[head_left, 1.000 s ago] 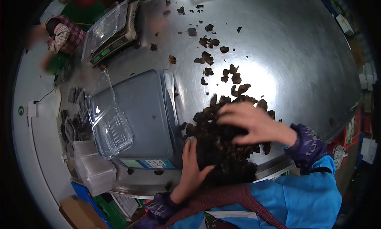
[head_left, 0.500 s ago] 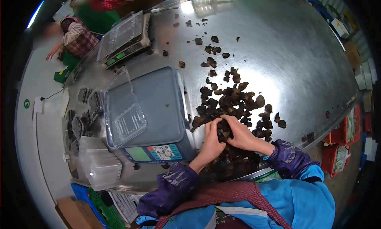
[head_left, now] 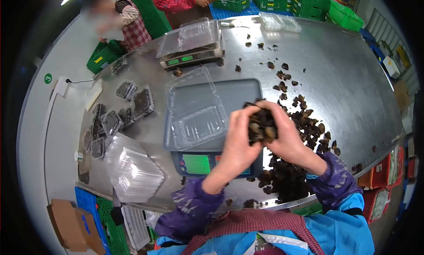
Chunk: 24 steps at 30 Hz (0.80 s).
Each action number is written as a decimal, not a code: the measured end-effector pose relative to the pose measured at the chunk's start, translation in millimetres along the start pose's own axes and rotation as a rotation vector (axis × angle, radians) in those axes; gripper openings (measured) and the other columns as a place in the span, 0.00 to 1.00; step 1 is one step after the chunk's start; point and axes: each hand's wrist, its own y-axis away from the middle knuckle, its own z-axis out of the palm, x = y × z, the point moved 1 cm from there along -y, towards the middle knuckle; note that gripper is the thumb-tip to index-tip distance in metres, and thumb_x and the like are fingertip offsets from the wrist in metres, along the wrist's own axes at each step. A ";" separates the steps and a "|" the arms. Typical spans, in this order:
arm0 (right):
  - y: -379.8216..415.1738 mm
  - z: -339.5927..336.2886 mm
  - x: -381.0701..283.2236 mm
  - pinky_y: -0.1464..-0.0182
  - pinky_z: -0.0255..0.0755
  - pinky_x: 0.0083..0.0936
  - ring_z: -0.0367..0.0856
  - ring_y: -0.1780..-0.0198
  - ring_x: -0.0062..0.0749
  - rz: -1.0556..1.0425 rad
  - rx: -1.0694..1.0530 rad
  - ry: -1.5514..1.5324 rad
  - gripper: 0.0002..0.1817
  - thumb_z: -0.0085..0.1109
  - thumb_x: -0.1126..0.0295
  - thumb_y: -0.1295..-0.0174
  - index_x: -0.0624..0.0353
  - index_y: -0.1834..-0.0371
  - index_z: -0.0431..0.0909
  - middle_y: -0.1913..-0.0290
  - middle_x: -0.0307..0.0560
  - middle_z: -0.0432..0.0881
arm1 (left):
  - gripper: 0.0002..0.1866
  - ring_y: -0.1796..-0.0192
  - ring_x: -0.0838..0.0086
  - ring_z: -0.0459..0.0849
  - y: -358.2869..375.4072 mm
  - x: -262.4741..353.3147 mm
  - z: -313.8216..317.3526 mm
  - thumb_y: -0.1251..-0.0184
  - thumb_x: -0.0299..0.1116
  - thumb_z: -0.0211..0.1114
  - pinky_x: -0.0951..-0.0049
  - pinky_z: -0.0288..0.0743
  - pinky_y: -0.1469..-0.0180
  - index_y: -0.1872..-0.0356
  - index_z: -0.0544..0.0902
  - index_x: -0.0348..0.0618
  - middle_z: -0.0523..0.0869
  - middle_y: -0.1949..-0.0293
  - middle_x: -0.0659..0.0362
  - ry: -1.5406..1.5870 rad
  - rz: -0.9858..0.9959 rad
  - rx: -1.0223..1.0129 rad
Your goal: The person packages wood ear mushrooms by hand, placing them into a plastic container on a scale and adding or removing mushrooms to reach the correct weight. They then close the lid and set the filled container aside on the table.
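Between my two hands is a clump of dark brown, mushroom-like pieces [head_left: 261, 126]. My left hand [head_left: 238, 138] closes on its left side and my right hand [head_left: 285, 133] on its right. The clump is held up over the right edge of a grey scale [head_left: 238, 93]. On that scale lies an open clear plastic container [head_left: 198, 124], left of my hands. More dark pieces [head_left: 287, 180] are heaped below and to the right of my hands, on the metal table [head_left: 349, 91].
Stacked clear containers [head_left: 132, 169] and several filled ones [head_left: 143, 102] lie at the left. A second scale [head_left: 192, 56] stands farther back. Two other people are beyond the table, one in a red checked sleeve [head_left: 172, 1]. Green crates [head_left: 311, 5] stand at the back.
Both hands have lifted the clump from the heap and brought it toward the scale. The view has turned left, so the scale and the container appear farther right.
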 end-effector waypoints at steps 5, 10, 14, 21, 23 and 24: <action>-68.5 91.8 -0.5 0.44 0.70 0.39 0.72 0.45 0.58 -0.181 -0.087 -0.133 0.33 0.61 0.81 0.55 0.59 0.41 0.62 0.47 0.60 0.71 | 0.35 0.45 0.56 0.73 -4.0 -42.7 -89.8 0.57 0.18 0.65 0.64 0.69 0.42 0.42 0.67 0.43 0.70 0.48 0.49 -0.122 -0.143 0.088; -79.2 127.7 4.0 0.52 0.75 0.40 0.77 0.49 0.53 -0.035 -0.503 0.523 0.39 0.67 0.73 0.56 0.53 0.38 0.60 0.45 0.58 0.71 | 0.38 0.35 0.45 0.65 13.0 -107.7 -114.1 0.54 0.27 0.70 0.60 0.66 0.37 0.37 0.64 0.43 0.62 0.36 0.40 -0.421 -0.306 -0.216; -76.3 89.9 -10.2 0.57 0.77 0.37 0.81 0.52 0.43 -0.122 -0.443 0.486 0.35 0.68 0.72 0.55 0.52 0.39 0.66 0.43 0.53 0.72 | 0.37 0.36 0.46 0.66 18.4 -88.8 -128.1 0.51 0.26 0.70 0.59 0.65 0.37 0.37 0.64 0.44 0.61 0.35 0.41 -0.479 -0.158 -0.155; -0.9 -9.6 113.5 0.55 0.75 0.29 0.80 0.54 0.37 0.382 0.060 0.299 0.32 0.63 0.76 0.50 0.62 0.38 0.66 0.42 0.56 0.74 | 0.35 0.44 0.50 0.72 52.5 -121.0 -131.0 0.47 0.25 0.66 0.59 0.69 0.42 0.36 0.62 0.41 0.69 0.45 0.44 -0.301 -0.341 0.104; 55.0 -24.8 159.2 0.43 0.68 0.40 0.73 0.43 0.50 0.365 -0.010 0.493 0.43 0.68 0.68 0.53 0.61 0.32 0.57 0.37 0.60 0.67 | 0.33 0.45 0.45 0.73 53.4 -127.9 -124.6 0.44 0.23 0.60 0.56 0.70 0.44 0.35 0.60 0.41 0.70 0.46 0.43 -0.181 -0.434 0.064; 88.3 -22.7 177.4 0.37 0.63 0.46 0.67 0.37 0.56 0.298 -0.045 0.577 0.49 0.70 0.63 0.55 0.60 0.29 0.52 0.34 0.62 0.62 | 0.33 0.45 0.45 0.73 50.9 -128.3 -120.5 0.44 0.22 0.60 0.55 0.70 0.44 0.35 0.60 0.42 0.70 0.47 0.42 -0.181 -0.448 0.058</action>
